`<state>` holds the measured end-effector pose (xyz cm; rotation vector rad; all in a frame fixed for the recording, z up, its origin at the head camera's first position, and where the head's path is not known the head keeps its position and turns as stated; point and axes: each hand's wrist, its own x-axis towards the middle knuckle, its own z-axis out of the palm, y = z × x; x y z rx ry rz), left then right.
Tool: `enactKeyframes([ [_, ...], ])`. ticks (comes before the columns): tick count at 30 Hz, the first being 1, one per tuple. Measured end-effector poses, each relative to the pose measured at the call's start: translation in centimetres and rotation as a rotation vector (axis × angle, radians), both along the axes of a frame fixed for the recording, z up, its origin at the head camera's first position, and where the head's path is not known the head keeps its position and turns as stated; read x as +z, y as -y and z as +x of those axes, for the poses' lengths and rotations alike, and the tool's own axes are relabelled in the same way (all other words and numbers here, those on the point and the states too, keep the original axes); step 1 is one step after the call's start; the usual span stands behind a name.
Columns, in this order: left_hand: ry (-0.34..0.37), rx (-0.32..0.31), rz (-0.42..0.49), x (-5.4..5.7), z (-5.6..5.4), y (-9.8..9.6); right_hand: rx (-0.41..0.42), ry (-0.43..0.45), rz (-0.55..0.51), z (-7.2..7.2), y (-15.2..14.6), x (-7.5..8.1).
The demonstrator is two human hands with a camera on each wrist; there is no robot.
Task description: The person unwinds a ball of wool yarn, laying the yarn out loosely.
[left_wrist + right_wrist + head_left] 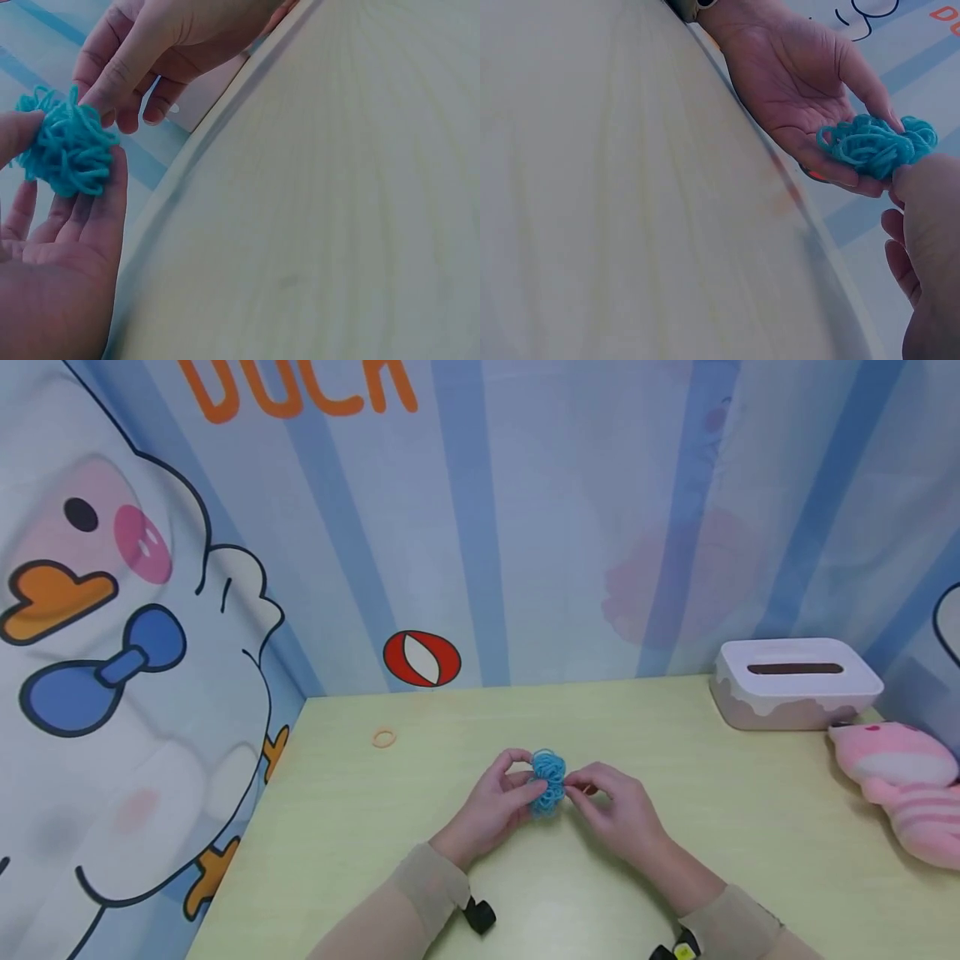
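Note:
A looped bundle of turquoise yarn (548,782), narrowed at its middle, is held above the pale table. My left hand (491,806) grips it from the left, thumb across the middle and fingers underneath; the loops bulge out on both sides of the thumb in the head view. From the other side my right hand (618,810) pinches at the bundle's right edge with thumb and forefinger. Up close in the left wrist view, the yarn loops (67,146) rest on the left fingers. What exactly lies between the right fingertips is hidden, so I cannot tell whether it is one strand.
On the table (360,827), a thin orange ring (384,738) lies at the back left. A white tissue box (795,685) stands at the back right, with a pink plush toy (911,793) in front of it. Printed cloth walls (555,527) rise behind and to the left.

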<state>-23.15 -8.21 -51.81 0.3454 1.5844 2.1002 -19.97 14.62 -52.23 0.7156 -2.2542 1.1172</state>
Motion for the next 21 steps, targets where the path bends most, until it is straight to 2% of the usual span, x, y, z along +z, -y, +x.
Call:
enactKeyframes([
  [6, -0.045, -0.01, -0.014, -0.1, -0.3, 0.1, 0.024, 0.001, 0.054, 0.1, -0.5, 0.2],
  [11, -0.06, 0.01, -0.031, -0.2, -0.2, 0.1, 0.004, 0.014, 0.075, 0.1, -1.0, 0.3],
  [21, -0.106, 0.027, -0.008, -0.2, -0.4, 0.3, -0.026, 0.018, 0.073, 0.1, -1.3, 0.5],
])
